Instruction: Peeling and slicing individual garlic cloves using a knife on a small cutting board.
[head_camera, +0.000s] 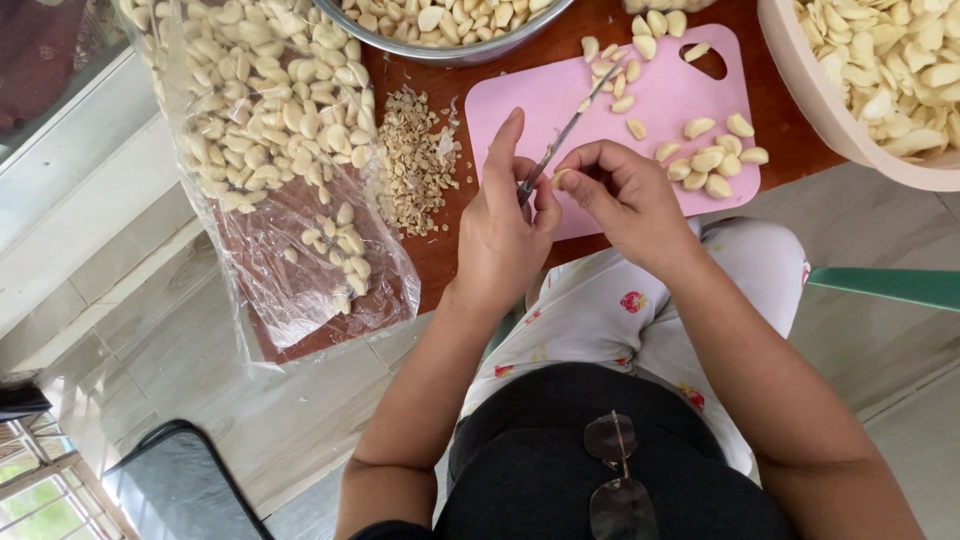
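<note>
Head view: my left hand (505, 235) grips the knife (565, 132), my right hand (620, 195) pinches a garlic clove (560, 178) over the pink cutting board (560, 105). I'm trimming its end; next, a careful, shallow slice.

Only 1 package around here: a clear plastic bag (290, 200) lying on the left part of the brown table, its open end hanging past the near edge. It's crinkly and see-through, stuffed with pale peeled garlic cloves, most piled toward the far end. No labels, signs or screens anywhere I can spot.
</note>
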